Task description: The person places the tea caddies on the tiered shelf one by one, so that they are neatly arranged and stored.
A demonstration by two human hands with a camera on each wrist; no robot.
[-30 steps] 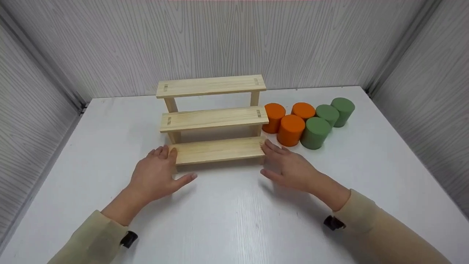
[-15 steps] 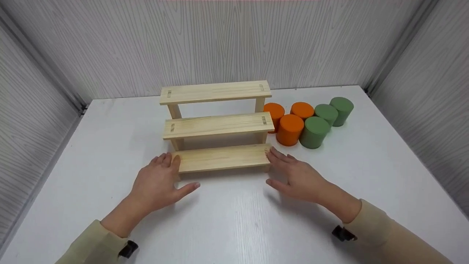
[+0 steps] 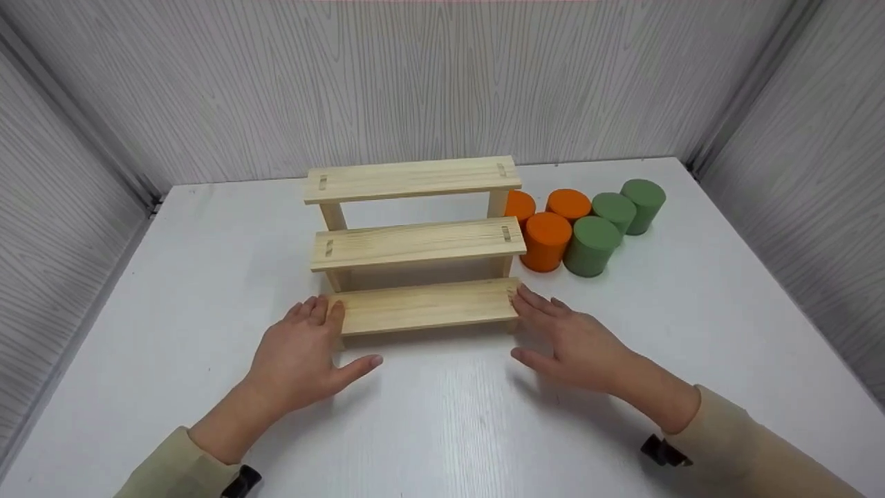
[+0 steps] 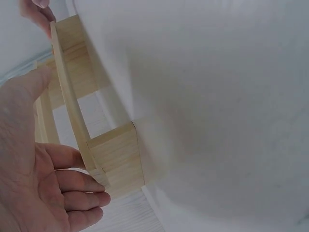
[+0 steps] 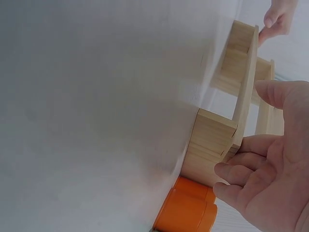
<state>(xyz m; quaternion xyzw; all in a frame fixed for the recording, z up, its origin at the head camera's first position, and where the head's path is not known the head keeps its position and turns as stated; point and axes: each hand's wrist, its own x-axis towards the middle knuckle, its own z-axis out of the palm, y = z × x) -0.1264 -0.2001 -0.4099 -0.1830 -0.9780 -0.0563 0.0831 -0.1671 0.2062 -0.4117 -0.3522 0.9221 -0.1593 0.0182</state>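
Observation:
A three-step wooden shelf [image 3: 418, 245] of pale wood stands on the white table, its lowest board [image 3: 425, 308] facing me. My left hand [image 3: 294, 360] touches that board's left end, index fingertip on top and thumb held away. At the right end, the fingers of my right hand [image 3: 584, 349] lie against the board, with the thumb free in front. Both wrist views show relaxed fingers along the board's ends, near the side supports [image 4: 118, 152]. Neither hand's fingers wrap round the wood.
Right of the shelf stand three orange cylinders [image 3: 546, 242] and three green ones [image 3: 593, 245], close together. The shelf's right side partly hides one orange cylinder. Pale wood-grain panels [image 3: 415, 83] wall the table [image 3: 449, 429] at the back and sides.
The shelf has slid towards me and slightly right, with both hands moving along at its ends. It now covers more of the leftmost orange cylinder. The cylinders stay in place.

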